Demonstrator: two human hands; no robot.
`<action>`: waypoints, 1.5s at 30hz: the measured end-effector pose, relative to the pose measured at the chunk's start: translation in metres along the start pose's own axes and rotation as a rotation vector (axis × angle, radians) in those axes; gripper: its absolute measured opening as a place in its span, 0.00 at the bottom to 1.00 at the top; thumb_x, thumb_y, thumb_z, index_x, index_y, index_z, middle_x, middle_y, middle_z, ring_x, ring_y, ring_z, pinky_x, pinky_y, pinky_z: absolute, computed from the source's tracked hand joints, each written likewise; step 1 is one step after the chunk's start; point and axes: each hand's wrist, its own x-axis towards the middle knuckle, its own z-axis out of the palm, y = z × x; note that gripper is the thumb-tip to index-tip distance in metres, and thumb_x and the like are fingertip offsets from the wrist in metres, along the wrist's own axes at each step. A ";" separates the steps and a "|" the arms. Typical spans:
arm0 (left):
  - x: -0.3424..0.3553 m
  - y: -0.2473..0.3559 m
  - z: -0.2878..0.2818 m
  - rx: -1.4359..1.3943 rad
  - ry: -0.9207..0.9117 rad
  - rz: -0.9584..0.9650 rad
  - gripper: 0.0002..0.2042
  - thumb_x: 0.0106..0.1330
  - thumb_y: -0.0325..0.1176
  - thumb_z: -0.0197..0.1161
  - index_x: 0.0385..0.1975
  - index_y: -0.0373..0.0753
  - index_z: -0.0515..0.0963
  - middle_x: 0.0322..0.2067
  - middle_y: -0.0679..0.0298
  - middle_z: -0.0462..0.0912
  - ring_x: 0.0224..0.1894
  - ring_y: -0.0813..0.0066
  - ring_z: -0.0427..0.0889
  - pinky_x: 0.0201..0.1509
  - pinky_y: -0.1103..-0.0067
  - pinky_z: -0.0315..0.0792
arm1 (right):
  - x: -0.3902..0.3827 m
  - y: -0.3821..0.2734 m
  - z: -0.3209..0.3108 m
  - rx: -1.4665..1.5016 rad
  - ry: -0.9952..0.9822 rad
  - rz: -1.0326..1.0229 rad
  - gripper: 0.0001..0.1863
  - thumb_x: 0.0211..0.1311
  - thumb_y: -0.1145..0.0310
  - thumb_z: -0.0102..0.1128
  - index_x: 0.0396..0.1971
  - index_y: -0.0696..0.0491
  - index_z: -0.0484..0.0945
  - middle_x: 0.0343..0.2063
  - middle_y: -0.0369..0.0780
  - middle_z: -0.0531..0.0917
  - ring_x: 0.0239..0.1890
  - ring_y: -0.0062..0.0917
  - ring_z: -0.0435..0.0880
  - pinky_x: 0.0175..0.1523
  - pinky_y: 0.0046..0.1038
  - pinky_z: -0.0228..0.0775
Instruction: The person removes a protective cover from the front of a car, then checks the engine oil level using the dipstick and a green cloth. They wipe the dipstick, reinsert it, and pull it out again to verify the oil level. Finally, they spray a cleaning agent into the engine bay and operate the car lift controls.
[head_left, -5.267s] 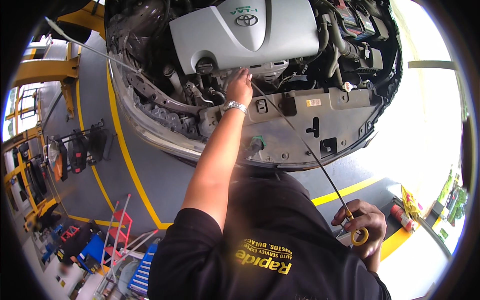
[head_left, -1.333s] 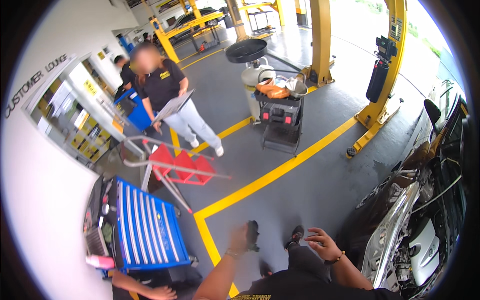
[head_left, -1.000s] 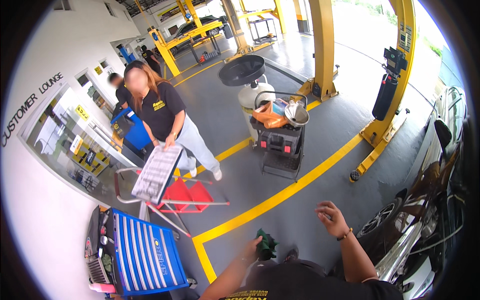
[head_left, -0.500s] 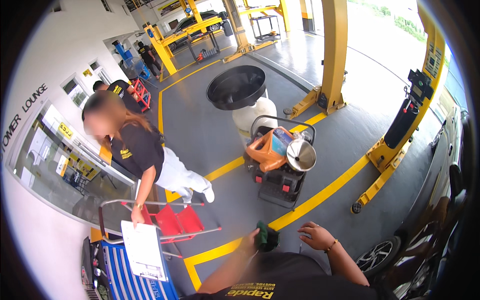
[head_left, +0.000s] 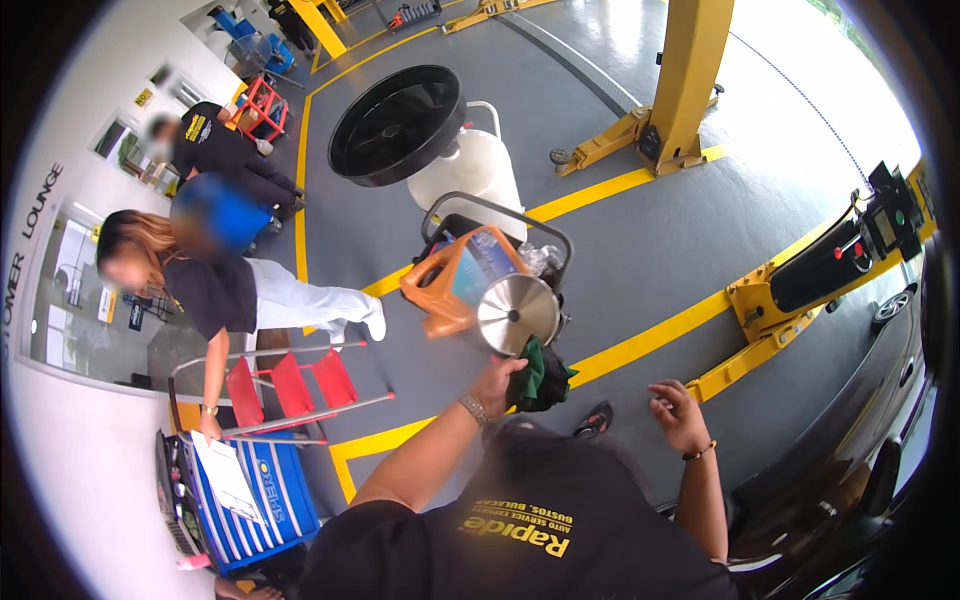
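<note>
My left hand [head_left: 494, 388] grips a dark green cloth [head_left: 533, 378] ahead of me, just below a steel funnel [head_left: 517, 318]. That funnel rests with an orange jug [head_left: 463, 265] on a black wheeled cart [head_left: 562, 247]. Behind the cart stands a white oil drainer tank [head_left: 470, 185] topped by a wide black pan [head_left: 354, 140]. My right hand [head_left: 678, 415] is raised over the floor with loosely bent, separated fingers, holding nothing that I can see. A dark car [head_left: 840, 455] is beside it on the right.
At left, a co-worker [head_left: 210, 300] holds papers [head_left: 225, 465] over a blue tool chest [head_left: 290, 510] by a red step ladder [head_left: 330, 375]. Another person [head_left: 200, 140] is behind, near a red cart [head_left: 268, 110]. Yellow lift posts [head_left: 680, 90] and their arms [head_left: 730, 375] are on the right.
From the engine bay earlier, my view has turned to the shop floor, and I am closer to the cart. My left hand with the cloth has risen toward it. The co-worker has lowered the papers.
</note>
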 end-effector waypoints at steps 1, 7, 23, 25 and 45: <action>0.010 -0.007 0.011 -0.070 0.020 -0.022 0.18 0.72 0.37 0.47 0.56 0.32 0.71 0.48 0.57 0.81 0.51 0.65 0.81 0.60 0.69 0.72 | 0.015 -0.004 -0.022 0.022 -0.017 -0.028 0.14 0.62 0.71 0.60 0.47 0.59 0.79 0.44 0.43 0.79 0.41 0.29 0.82 0.47 0.28 0.73; 0.051 0.005 0.086 -0.297 -0.027 0.097 0.21 0.71 0.45 0.50 0.56 0.38 0.72 0.52 0.58 0.79 0.52 0.62 0.79 0.63 0.62 0.68 | 0.131 -0.050 -0.115 0.072 -0.140 -0.324 0.14 0.65 0.72 0.57 0.48 0.61 0.77 0.48 0.42 0.77 0.44 0.26 0.80 0.51 0.25 0.72; 0.346 0.282 0.216 0.620 0.338 0.756 0.24 0.66 0.46 0.55 0.60 0.45 0.68 0.54 0.58 0.76 0.56 0.63 0.75 0.59 0.67 0.70 | 0.406 0.380 -0.294 -0.685 -0.287 0.552 0.16 0.62 0.61 0.58 0.43 0.58 0.79 0.35 0.46 0.84 0.43 0.40 0.83 0.46 0.37 0.74; 0.390 0.309 0.213 0.756 0.346 0.747 0.25 0.67 0.46 0.54 0.62 0.45 0.66 0.57 0.59 0.74 0.58 0.64 0.74 0.62 0.67 0.67 | 0.359 0.429 -0.348 -1.057 -0.823 0.663 0.21 0.56 0.62 0.63 0.50 0.54 0.77 0.42 0.50 0.84 0.48 0.41 0.82 0.46 0.43 0.75; 0.635 0.702 0.119 -0.767 0.098 1.069 0.25 0.73 0.52 0.41 0.61 0.42 0.69 0.62 0.59 0.71 0.65 0.58 0.67 0.72 0.58 0.54 | 1.382 0.085 -0.354 -0.613 -0.091 -0.074 0.19 0.67 0.51 0.50 0.44 0.48 0.82 0.37 0.52 0.84 0.42 0.49 0.82 0.47 0.42 0.73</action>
